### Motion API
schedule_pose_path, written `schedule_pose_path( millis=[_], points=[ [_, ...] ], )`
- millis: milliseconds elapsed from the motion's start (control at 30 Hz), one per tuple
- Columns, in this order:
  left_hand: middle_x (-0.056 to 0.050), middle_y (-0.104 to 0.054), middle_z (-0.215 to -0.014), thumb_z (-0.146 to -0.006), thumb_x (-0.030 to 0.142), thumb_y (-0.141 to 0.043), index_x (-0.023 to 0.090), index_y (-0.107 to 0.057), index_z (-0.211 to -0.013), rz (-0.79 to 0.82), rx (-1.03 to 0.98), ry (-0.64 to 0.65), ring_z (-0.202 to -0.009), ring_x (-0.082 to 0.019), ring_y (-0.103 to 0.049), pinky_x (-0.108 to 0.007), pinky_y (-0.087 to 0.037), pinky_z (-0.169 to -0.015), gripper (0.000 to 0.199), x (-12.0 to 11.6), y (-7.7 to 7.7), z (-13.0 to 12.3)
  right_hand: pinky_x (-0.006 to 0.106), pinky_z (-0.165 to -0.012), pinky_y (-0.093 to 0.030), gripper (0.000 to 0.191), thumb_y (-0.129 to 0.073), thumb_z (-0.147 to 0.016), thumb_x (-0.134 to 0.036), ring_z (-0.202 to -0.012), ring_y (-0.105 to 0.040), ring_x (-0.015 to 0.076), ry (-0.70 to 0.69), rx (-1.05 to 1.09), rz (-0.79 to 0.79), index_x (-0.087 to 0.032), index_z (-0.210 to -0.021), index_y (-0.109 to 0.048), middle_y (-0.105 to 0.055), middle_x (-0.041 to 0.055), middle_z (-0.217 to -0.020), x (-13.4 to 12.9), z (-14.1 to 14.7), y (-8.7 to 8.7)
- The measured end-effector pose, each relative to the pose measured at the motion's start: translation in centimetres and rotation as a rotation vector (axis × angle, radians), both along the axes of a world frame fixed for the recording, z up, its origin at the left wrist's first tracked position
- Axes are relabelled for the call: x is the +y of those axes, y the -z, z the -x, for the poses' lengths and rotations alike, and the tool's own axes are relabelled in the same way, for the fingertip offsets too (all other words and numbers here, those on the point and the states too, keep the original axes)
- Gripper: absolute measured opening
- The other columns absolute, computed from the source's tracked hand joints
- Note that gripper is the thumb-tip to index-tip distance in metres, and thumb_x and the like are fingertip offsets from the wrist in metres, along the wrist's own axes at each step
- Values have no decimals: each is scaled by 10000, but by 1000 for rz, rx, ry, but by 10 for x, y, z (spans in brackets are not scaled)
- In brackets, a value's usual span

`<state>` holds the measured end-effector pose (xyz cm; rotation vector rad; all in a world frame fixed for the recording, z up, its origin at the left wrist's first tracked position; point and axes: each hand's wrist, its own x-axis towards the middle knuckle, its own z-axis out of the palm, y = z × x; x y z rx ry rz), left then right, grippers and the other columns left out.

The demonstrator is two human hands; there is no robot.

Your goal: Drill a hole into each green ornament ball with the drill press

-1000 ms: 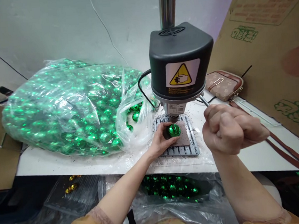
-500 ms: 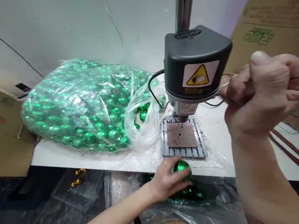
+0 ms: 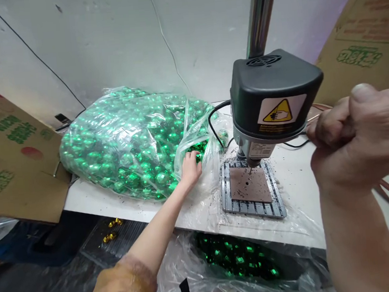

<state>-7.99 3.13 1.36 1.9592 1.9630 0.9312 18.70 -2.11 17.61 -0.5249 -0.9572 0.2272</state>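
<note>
Green balls lie in a clear bag on the white surface, the bag's long axis running left to right, open mouth at its right end, near the drill. Left hand at that mouth, fingers bent; cannot tell if pinching a ball; right hand a tight fist, contents hidden. Drill bit points down over a brown board, loose plastic folds between board and left hand.
</note>
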Motion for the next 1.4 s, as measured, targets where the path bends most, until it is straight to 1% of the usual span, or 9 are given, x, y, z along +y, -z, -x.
schedule_pose_path(
  millis=[100, 233, 367, 500, 600, 900, 1200, 1300, 1400],
  points=[
    [-71, -676, -1009, -746, 68, -743, 218, -690, -1095, 92, -29, -3, -996, -301, -687, -420, -551, -964, 383, 30, -3, -2, 299, -399, -290, 448, -631, -871, -179, -383, -375, 48, 3, 1, -23, -210, -533, -339, -369, -85, -439, 1, 0, 1],
    [-82, -648, -1106, -746, 100, -752, 208, -665, -1149, 17, -86, -3, -995, -277, -677, -394, -535, -953, 425, 33, -10, -5, 304, -411, -292, 453, -637, -889, -181, -386, -375, 50, 4, -15, -37, -202, -531, -362, -373, -79, -439, 1, 0, 3],
    [-56, -664, -1089, -753, 232, -808, 210, -596, -1229, -95, -436, 115, -986, -224, -657, -363, -530, -917, 521, 6, -18, -16, 297, -440, -295, 445, -621, -906, -168, -400, -353, 43, 14, -34, -69, -191, -533, -380, -362, -77, -447, 1, -1, 5],
    [-64, -709, -1068, -798, 457, -831, 208, -650, -1235, 191, -845, 404, -908, -195, -667, -302, -536, -746, 534, -32, -10, -39, 289, -441, -286, 463, -640, -905, -187, -398, -350, 45, 23, -30, -82, -192, -517, -387, -348, -73, -441, 3, -3, 7],
    [-67, -725, -1083, -790, 546, -845, 204, -678, -1231, 322, -957, 420, -884, -187, -668, -279, -521, -684, 583, -46, 3, -54, 282, -436, -276, 474, -648, -908, -213, -392, -342, 43, 24, -34, -67, -196, -519, -376, -352, -75, -444, 3, -4, 9],
    [-62, -734, -1059, -727, 617, -907, 188, -679, -1191, 281, -894, 428, -847, -170, -658, -301, -538, -740, 672, -37, 23, -73, 289, -456, -300, 481, -643, -907, -198, -412, -337, 40, -5, -46, -70, -198, -527, -349, -346, -78, -445, 4, -5, 10],
    [5, -680, -810, -766, 452, -873, 197, -722, -1206, 213, -626, 464, -640, -120, -548, -248, -442, -568, 530, -39, 16, -86, 278, -454, -300, 515, -654, -939, -268, -417, -310, 48, 8, -73, -80, -201, -553, -319, -326, -75, -457, 5, -5, 12],
    [-3, -691, -876, -736, 398, -884, 207, -730, -1168, 138, -555, 456, -675, -127, -573, -251, -469, -591, 497, -41, 12, -94, 292, -459, -311, 526, -655, -942, -287, -420, -322, 59, 23, -82, -68, -204, -554, -309, -327, -70, -460, 5, -5, 12],
    [-41, -709, -1014, -717, 353, -906, 218, -747, -1136, 57, -483, 453, -872, -200, -662, -321, -551, -756, 468, -43, 15, -100, 299, -455, -304, 521, -652, -937, -270, -415, -307, 57, 13, -80, -71, -202, -548, -312, -324, -70, -456, 4, -5, 11]
  ],
)
